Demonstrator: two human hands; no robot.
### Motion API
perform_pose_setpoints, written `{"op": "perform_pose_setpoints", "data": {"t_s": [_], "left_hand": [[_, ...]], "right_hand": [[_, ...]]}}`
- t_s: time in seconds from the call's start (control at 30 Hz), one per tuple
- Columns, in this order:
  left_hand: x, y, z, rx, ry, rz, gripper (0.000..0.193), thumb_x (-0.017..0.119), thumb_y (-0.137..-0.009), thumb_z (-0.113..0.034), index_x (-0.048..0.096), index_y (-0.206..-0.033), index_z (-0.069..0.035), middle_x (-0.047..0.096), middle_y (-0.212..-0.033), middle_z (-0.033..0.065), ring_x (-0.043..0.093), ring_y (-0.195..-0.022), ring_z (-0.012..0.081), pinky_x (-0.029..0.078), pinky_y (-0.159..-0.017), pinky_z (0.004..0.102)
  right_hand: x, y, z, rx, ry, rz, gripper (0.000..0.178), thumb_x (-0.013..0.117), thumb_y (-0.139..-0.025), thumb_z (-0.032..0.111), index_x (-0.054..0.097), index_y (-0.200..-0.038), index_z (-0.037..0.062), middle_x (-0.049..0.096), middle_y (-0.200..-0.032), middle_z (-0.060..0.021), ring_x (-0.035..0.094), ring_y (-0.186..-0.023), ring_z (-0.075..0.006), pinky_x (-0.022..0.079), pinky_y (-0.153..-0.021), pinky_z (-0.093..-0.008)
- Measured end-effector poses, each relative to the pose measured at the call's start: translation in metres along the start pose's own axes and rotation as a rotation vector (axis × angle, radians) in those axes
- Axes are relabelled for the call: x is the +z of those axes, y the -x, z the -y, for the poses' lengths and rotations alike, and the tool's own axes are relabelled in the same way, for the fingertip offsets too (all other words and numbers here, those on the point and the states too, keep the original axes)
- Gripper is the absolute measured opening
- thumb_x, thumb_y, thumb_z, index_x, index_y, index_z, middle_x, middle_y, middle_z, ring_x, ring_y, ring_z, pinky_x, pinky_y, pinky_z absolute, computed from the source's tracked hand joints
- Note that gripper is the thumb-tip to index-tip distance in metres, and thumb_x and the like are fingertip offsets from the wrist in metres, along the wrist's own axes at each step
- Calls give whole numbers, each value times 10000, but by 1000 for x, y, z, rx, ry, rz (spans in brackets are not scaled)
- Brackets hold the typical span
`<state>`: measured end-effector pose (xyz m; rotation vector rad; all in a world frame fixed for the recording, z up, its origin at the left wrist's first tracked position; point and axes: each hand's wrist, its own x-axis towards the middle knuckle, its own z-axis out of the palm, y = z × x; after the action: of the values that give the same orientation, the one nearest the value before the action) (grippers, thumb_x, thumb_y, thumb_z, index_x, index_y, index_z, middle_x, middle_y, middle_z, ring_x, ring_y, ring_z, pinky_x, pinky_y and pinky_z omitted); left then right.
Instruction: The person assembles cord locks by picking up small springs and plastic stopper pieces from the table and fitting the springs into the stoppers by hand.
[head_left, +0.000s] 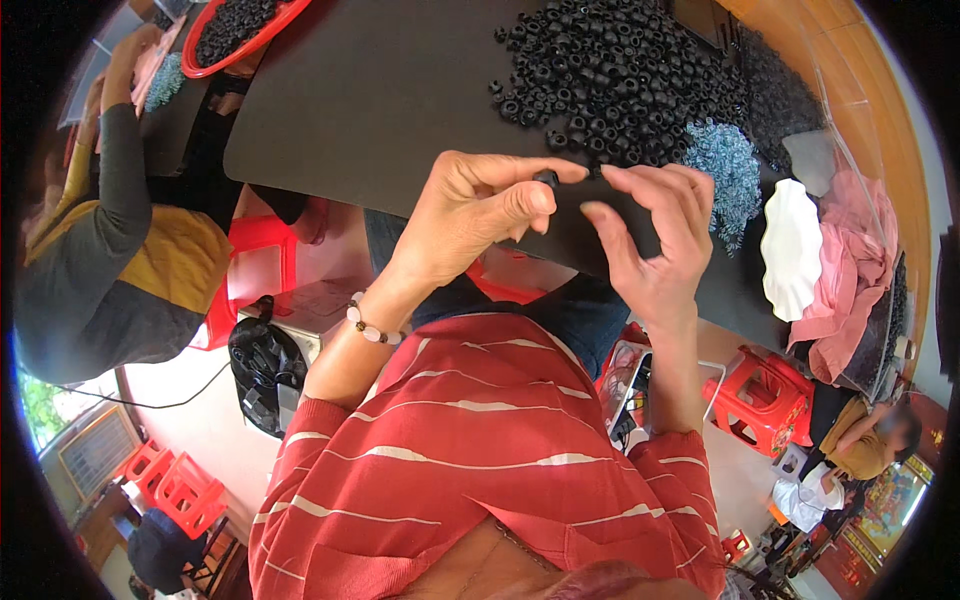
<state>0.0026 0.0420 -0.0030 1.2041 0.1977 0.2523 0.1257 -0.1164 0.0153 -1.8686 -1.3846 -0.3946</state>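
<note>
My left hand point(470, 205) pinches a small black plastic piece point(547, 178) between thumb and forefinger, above the table's near edge. The fingers partly cover that piece. Close to its right, my right hand point(660, 215) has thumb and forefinger apart, and I see nothing held between them. Beyond both hands lies a big heap of small, hollow black plastic pieces point(620, 80). Beside the heap, past my right fingers, is a pile of tiny clear-blue parts point(724, 172).
A white wavy-edged dish point(792, 250) and pink cloth point(850, 270) lie at the dark table's point(380, 100) right. A red tray point(290, 18) of black pieces stands far left. Another person point(130, 250) works at the left. Red stools point(760, 400) stand on the floor.
</note>
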Motion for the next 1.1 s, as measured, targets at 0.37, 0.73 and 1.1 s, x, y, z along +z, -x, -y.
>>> {"op": "perform_pose_setpoints", "data": {"t_s": [0.37, 0.73, 1.1], "left_hand": [[7, 12, 14, -43, 266, 146, 437, 637, -887, -409, 708, -906, 22, 541, -607, -18, 370, -525, 38, 280, -471, 199], [12, 30, 2, -141, 307, 84, 405, 603, -911, -342, 644, -1125, -1, 667, -737, 73, 585, -577, 91, 436, -484, 190], [15, 39, 11, -158, 319, 93, 286, 652, -899, -189, 656, -1116, -2, 698, -885, 84, 596, -668, 65, 497, -595, 186]], "right_hand": [[-1, -14, 12, -25, -317, 115, 304, 800, -618, 102, 716, -910, 117, 646, -951, 4, 501, -904, -208, 418, -801, -315], [-17, -14, 15, -15, -358, 215, 248, 795, -641, 140, 710, -868, 87, 657, -933, -1, 505, -893, -226, 431, -785, -324], [-24, -15, 24, -82, -235, 240, 295, 780, -607, 78, 706, -890, 117, 654, -934, 25, 502, -868, -221, 430, -756, -314]]}}
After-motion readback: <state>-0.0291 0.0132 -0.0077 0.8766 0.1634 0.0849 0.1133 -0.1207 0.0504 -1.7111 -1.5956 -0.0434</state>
